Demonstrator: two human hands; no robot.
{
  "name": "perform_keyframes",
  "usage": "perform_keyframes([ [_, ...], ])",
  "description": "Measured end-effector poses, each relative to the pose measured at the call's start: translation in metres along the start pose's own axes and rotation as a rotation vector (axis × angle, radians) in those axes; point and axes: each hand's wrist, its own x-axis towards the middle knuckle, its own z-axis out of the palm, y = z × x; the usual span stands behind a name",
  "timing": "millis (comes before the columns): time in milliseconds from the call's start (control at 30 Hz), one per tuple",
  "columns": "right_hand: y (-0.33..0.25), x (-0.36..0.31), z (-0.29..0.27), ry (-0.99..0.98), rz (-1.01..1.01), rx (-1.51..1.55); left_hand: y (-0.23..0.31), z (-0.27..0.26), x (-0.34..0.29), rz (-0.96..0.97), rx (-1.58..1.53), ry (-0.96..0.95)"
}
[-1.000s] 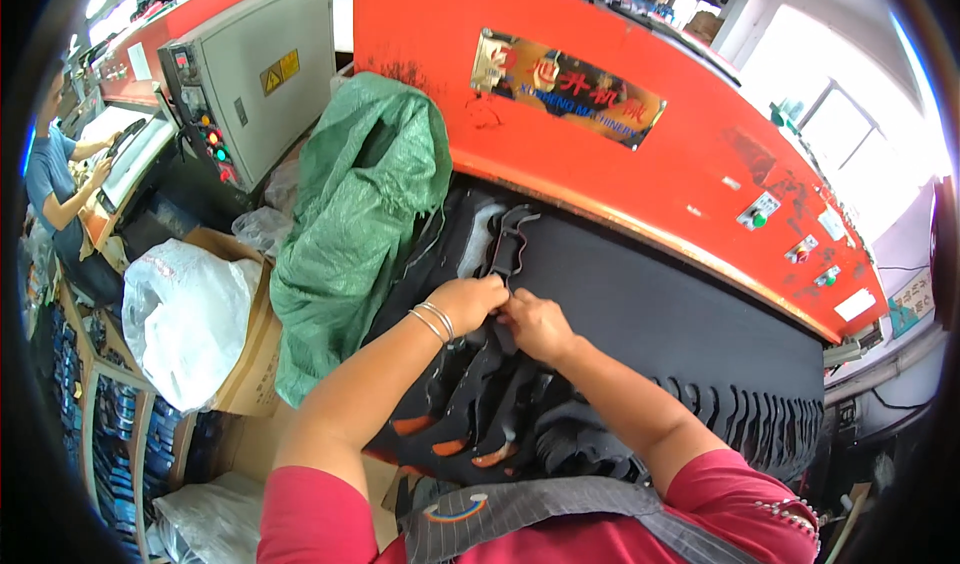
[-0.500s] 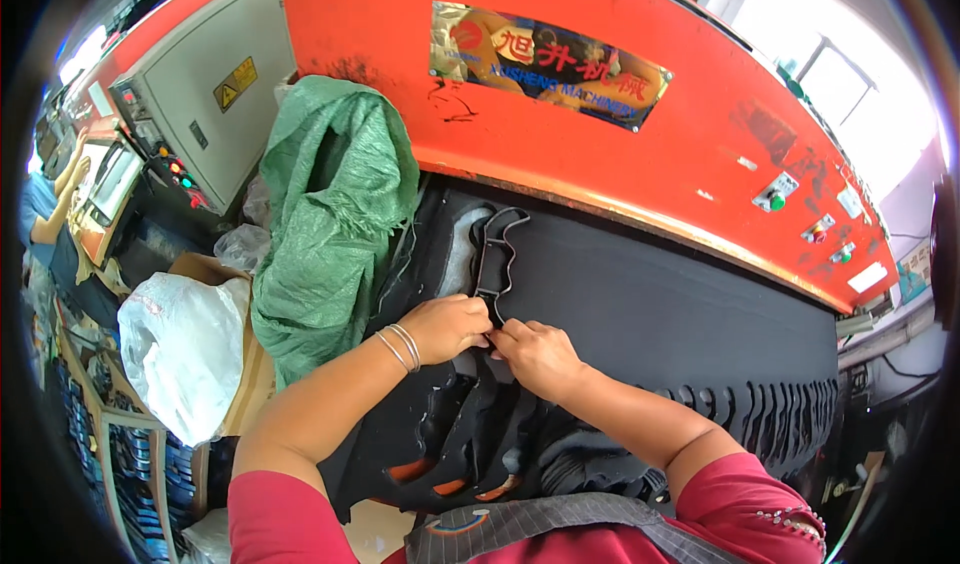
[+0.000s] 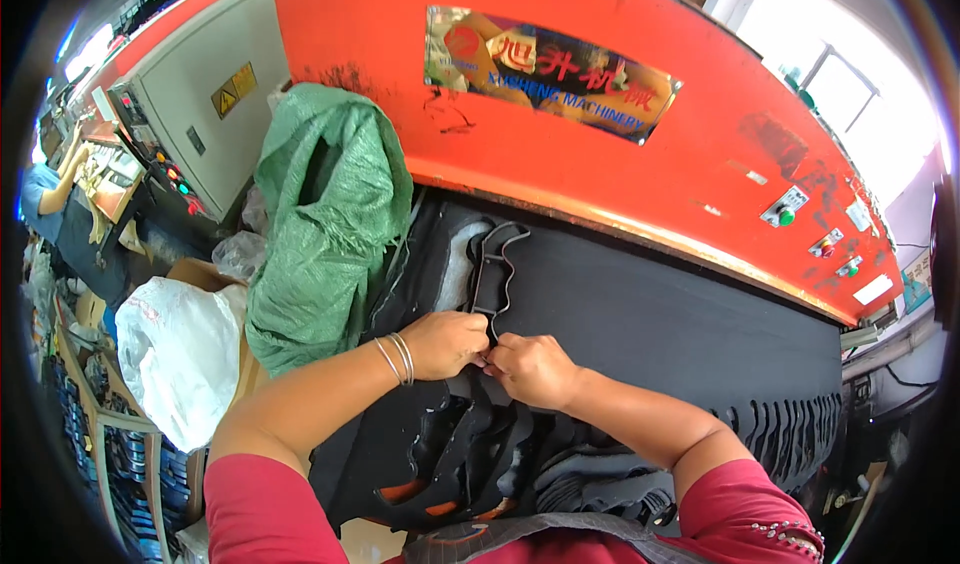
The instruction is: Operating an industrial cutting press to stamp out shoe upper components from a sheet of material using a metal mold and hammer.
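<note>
On a black foam-like sheet [image 3: 650, 314] lies a narrow metal cutting die [image 3: 507, 270] with a wavy outline and a crossbar. Its near end runs in under my two hands, which meet there. My left hand [image 3: 450, 346], with bangles at the wrist, has its fingers closed on the die's near end. Close against it, my right hand [image 3: 537, 369] pinches the same end with bent fingers. The fingertips and the part of the die between them are hidden. Left of the die, a cut-out gap [image 3: 457, 269] shows a grey surface.
An orange-red press [image 3: 560, 154] with push buttons [image 3: 785, 214] spans the far side. Wavy cut-outs [image 3: 790, 424] line the sheet's near right edge, and loose black pieces [image 3: 610, 479] pile nearby. Green woven sacking [image 3: 330, 224], a white bag [image 3: 180, 349] and a grey cabinet [image 3: 205, 94] stand left. Another person [image 3: 50, 194] works far left.
The whole view has shifted slightly. Both hands stay closed together at the die's near end, a little lower in the picture. The die stays beside the same cut-out gap.
</note>
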Motion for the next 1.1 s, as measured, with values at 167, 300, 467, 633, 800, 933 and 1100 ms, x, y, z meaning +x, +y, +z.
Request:
perform_keyframes([
  [167,-0.003,-0.002,-0.003,0.104,-0.020,-0.049,-0.004,-0.003,0.000,0.035,0.010,0.089],
  [300,-0.009,-0.006,0.000,0.059,0.060,-0.132,-0.001,-0.004,0.003,-0.007,0.073,0.056],
  [467,0.005,-0.004,0.005,-0.016,0.012,0.037,-0.002,0.003,0.001,0.037,0.105,0.042],
  [633,0.001,-0.002,-0.001,-0.066,0.008,0.035,0.001,0.000,0.002,0.024,0.019,0.025],
  [800,-0.001,0.004,-0.007,-0.074,0.007,0.011,-0.009,-0.007,0.004,0.005,-0.038,0.022],
  [933,0.003,-0.006,-0.005,0.055,-0.058,-0.083,0.001,-0.009,0.002,-0.052,0.028,0.067],
  [1100,-0.008,-0.007,0.007,0.094,0.000,-0.077,0.006,-0.006,-0.003,-0.036,0.052,0.052],
])
